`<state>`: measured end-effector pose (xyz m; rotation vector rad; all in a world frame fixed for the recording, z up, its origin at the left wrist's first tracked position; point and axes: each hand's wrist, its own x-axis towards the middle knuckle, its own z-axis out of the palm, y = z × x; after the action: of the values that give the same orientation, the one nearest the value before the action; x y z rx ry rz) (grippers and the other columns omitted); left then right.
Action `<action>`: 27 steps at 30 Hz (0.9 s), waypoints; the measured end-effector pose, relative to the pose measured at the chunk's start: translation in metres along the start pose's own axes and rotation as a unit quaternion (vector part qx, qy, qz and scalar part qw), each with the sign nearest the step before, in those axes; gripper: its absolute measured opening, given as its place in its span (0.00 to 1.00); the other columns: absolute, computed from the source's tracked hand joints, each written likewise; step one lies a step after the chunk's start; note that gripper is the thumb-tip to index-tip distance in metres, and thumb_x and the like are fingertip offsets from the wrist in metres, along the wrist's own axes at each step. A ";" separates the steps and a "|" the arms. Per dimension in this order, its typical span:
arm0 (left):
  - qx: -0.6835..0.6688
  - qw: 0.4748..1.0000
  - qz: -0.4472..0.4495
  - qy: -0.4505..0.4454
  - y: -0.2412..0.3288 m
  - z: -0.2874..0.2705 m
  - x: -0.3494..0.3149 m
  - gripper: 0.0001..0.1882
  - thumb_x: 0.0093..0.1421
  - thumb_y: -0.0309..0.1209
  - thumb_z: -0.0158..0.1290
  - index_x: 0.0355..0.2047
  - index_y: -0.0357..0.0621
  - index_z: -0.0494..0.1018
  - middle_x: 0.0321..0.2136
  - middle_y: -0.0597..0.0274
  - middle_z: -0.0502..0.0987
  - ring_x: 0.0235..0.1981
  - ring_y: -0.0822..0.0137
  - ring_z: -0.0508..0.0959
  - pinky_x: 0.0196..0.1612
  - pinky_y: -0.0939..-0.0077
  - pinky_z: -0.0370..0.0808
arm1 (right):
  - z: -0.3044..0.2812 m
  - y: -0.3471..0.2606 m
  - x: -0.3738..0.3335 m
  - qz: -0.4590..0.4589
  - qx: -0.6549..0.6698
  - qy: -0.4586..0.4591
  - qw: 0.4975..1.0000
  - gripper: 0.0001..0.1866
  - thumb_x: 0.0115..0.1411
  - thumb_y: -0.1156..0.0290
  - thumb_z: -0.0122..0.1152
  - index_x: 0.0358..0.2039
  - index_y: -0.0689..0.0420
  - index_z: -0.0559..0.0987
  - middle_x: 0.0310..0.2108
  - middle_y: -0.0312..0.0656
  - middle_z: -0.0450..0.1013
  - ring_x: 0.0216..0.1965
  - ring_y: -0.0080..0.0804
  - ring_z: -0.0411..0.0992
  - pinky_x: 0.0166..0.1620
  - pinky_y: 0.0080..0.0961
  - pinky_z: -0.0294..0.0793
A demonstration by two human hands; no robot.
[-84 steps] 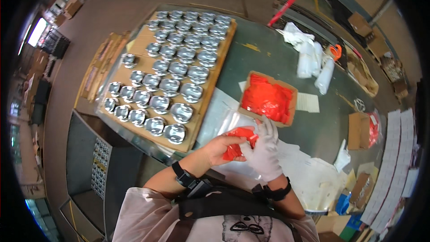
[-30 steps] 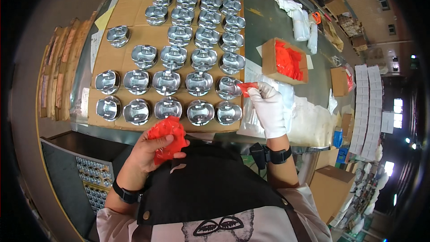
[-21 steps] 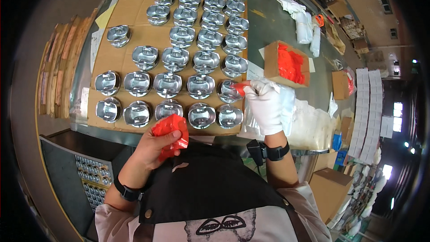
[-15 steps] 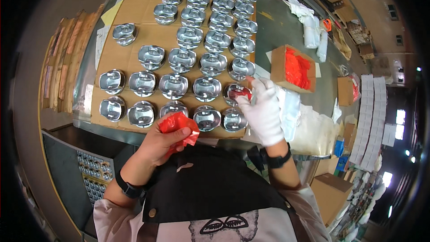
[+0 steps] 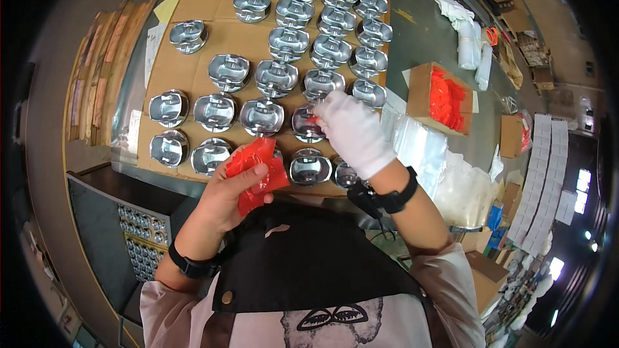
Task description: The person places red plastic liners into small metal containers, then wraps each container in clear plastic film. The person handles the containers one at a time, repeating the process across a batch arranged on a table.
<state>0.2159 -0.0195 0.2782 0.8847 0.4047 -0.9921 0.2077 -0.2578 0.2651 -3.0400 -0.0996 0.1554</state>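
**White-gloved right hand (image 5: pixel 354 134) at a shiny piston (image 5: pixel 302 130)**

Head view: the left hand (image 5: pixel 229 194) is clutching a bunch of red plastic packets (image 5: pixel 261 171), down-left of the gloved one. A small red piece (image 5: pixel 313 120) is showing at the gloved fingertips, within the piston's outline — can't tell if they're pinching it or which way its long axis is running. Right's sitting nearer. The bunch is looking glossy and crumpled.

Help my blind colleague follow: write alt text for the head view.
A gloved right hand is at red plastic over a silver piston, one of many on cardboard. The bare left hand grips bunched red plastic; a carton holds more.
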 end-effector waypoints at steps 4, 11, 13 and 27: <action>-0.018 1.000 -0.008 0.016 0.002 -0.011 -0.005 0.18 0.59 0.31 0.58 0.49 0.45 0.70 0.38 0.63 0.77 0.35 0.70 0.78 0.26 0.79 0.75 | -0.024 -0.005 -0.004 -0.007 0.158 0.096 0.983 0.13 0.53 0.70 0.64 0.39 0.56 0.78 0.33 0.44 0.75 0.35 0.42 0.76 0.38 0.32 0.76; 0.150 0.986 0.013 -0.075 -0.019 -0.002 0.004 0.11 0.59 0.32 0.60 0.39 0.45 0.73 0.29 0.69 0.77 0.26 0.78 0.75 0.23 0.87 0.70 | -0.037 -0.046 -0.046 0.068 0.460 -0.152 0.872 0.20 0.48 0.62 0.69 0.40 0.56 0.78 0.32 0.44 0.78 0.31 0.43 0.77 0.36 0.34 0.75; 0.167 0.984 -0.009 -0.052 -0.021 0.001 0.000 0.10 0.58 0.29 0.60 0.39 0.44 0.73 0.32 0.66 0.78 0.30 0.74 0.78 0.26 0.84 0.73 | -0.023 -0.044 -0.059 0.074 0.432 -0.160 0.884 0.16 0.50 0.65 0.67 0.38 0.58 0.78 0.30 0.45 0.78 0.29 0.41 0.77 0.35 0.33 0.74; 0.059 0.996 -0.064 0.007 -0.041 -0.050 -0.040 0.18 0.57 0.32 0.61 0.46 0.47 0.70 0.38 0.61 0.77 0.41 0.64 0.79 0.31 0.74 0.75 | 0.015 -0.030 -0.077 0.037 0.274 0.036 0.960 0.04 0.52 0.72 0.63 0.29 0.54 0.77 0.31 0.41 0.73 0.34 0.43 0.74 0.36 0.35 0.75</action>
<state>0.1647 0.0320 0.2561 0.9818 0.4234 -1.1375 0.1279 -0.2321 0.2605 -2.4912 0.0546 0.0632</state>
